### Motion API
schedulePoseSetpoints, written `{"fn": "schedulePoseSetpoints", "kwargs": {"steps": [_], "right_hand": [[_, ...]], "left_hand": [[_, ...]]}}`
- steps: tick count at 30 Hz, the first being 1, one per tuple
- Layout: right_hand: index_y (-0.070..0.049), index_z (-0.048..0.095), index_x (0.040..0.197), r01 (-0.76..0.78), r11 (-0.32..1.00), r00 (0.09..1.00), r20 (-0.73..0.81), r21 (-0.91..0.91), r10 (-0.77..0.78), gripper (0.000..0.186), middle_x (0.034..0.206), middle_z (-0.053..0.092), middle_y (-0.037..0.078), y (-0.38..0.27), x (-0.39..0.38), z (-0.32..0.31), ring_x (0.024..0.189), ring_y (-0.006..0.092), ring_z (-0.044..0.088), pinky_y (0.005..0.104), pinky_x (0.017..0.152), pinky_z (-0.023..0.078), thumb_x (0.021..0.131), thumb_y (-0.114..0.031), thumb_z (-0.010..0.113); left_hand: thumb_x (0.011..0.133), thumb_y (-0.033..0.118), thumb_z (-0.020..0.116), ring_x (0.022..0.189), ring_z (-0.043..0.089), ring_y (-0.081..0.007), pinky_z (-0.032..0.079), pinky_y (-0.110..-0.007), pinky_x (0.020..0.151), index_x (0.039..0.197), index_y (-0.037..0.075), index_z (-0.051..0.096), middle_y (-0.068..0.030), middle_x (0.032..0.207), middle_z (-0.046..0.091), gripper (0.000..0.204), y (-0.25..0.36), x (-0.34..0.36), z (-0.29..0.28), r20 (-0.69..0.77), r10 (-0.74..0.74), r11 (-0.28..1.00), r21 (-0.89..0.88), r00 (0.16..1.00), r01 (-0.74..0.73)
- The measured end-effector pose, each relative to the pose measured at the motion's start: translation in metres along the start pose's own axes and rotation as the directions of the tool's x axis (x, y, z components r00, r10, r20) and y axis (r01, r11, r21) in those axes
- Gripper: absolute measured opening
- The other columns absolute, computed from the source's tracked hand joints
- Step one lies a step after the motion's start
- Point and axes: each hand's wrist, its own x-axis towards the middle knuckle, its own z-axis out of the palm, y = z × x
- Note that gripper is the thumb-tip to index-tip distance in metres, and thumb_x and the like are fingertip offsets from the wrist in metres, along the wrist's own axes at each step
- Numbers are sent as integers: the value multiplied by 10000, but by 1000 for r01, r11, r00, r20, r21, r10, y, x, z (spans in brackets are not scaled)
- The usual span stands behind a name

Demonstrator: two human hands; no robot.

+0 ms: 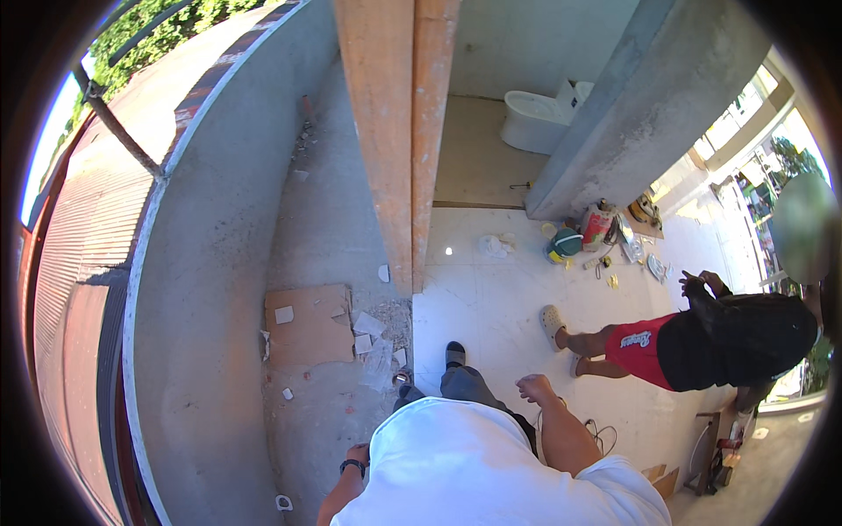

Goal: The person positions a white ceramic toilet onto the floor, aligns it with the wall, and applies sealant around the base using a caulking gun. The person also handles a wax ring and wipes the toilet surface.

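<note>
My right hand [533, 388] hangs over the white tiled floor [491, 316], its fingers loosely curled in with nothing visible in them. Close to my left side is my left hand [358, 452], with a dark watch [353, 466] on the wrist; its fingers are mostly hidden, so their state is unclear. Neither hand touches anything I can see. One foot in a dark sandal [455, 354] stands on the tiles, just right of the edge where rough concrete begins. Left of it lie broken tile pieces [369, 324] and a cardboard sheet [307, 324].
An upright wooden post [399, 131] rises ahead. To the right stands a co-worker [728, 342] in black top and red shorts. Beyond are a green-and-white bucket [565, 245], a red-and-white sack [597, 224], and a toilet [535, 121]. A low concrete wall [202, 289] runs along the left.
</note>
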Motion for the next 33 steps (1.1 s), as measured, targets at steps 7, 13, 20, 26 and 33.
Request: {"fn": "schedulePoseSetpoints", "kwargs": {"steps": [7,13,20,26,33], "right_hand": [[-21,720,964,33,997,999,-39,-73,-35,325,797,690,63,7,-5,-9,637,146,644,290,531,507,849,-324,702],[-30,731,875,40,994,998,-48,-101,-46,345,704,691,78,8,-10,-3,562,183,617,327,563,525,827,-370,697],[-13,711,946,47,993,999,4,-104,-47,346,793,699,64,-11,2,-4,601,153,627,305,500,501,840,-341,688],[-23,723,955,158,984,987,-19,-88,-160,352,781,698,64,-27,13,1,596,146,630,297,511,512,831,-351,692],[-47,737,946,184,960,982,6,-210,-187,362,733,694,57,-34,14,15,579,147,625,300,528,521,818,-384,703]], "left_hand": [[862,251,692,812,662,-167,494,-301,656,1096,40,674,-58,917,696,316,40,18,-19,56,39,983,-184,998,-28],[875,244,689,711,629,-127,437,-292,542,1080,80,659,-1,826,650,264,60,46,-50,3,53,948,-315,999,-50],[874,232,699,683,633,-147,450,-308,550,1055,76,662,-17,818,658,241,41,35,-43,0,-73,945,-321,997,69],[871,202,705,693,651,-160,478,-306,565,1035,50,669,-37,827,672,227,7,19,-19,48,-101,963,-245,994,110],[867,168,712,704,672,-177,512,-304,582,1012,20,677,-60,836,687,210,1,7,-7,65,-92,979,-176,994,102]]}}
